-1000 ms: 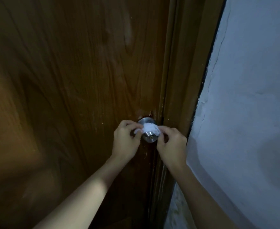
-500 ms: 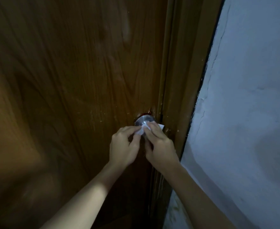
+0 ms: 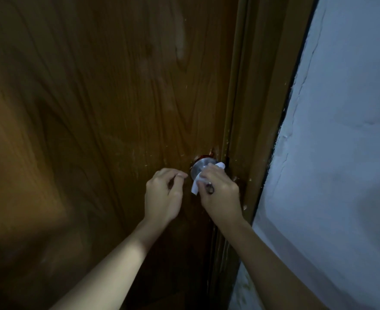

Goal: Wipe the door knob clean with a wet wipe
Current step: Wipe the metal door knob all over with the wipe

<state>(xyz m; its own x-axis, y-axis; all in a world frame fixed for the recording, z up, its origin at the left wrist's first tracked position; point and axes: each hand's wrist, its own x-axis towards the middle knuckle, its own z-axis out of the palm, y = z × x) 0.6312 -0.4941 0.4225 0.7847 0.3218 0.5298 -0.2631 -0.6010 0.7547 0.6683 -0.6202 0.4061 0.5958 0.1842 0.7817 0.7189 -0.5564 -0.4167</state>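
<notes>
Two hands are raised to a metal door knob point(image 3: 201, 167) low on the right edge of a wooden door point(image 3: 108, 108). Compared with half a second ago, the left hand point(image 3: 163, 194) has drawn back to the left: its fingertips then pinched the wet wipe point(image 3: 195, 186) against the knob, and now they sit just beside the knob, thumb and forefinger nearly together with nothing between them, the other fingers loosely curled. The right hand point(image 3: 220, 193) has shifted from lying flat across the knob to cupping over it, closed around the wipe and pressing it onto the knob's front; a white corner hangs below the left side of this hand and another pokes out above the knuckles. Lighting looks a little brighter than before.

Brown grain runs in long streaks down the door, dim at the left, with small pale specks scattered near the knob. To its right stands the door frame point(image 3: 256, 108), same brown, chipped in spots. Further right is a pale blue-grey wall point(image 3: 345, 130), its plaster cracked along the edge by the frame.

Only the knob's upper left curve shows, brushed silver, with a reddish rim behind it against the door; the wipe and right hand cover the rest.
</notes>
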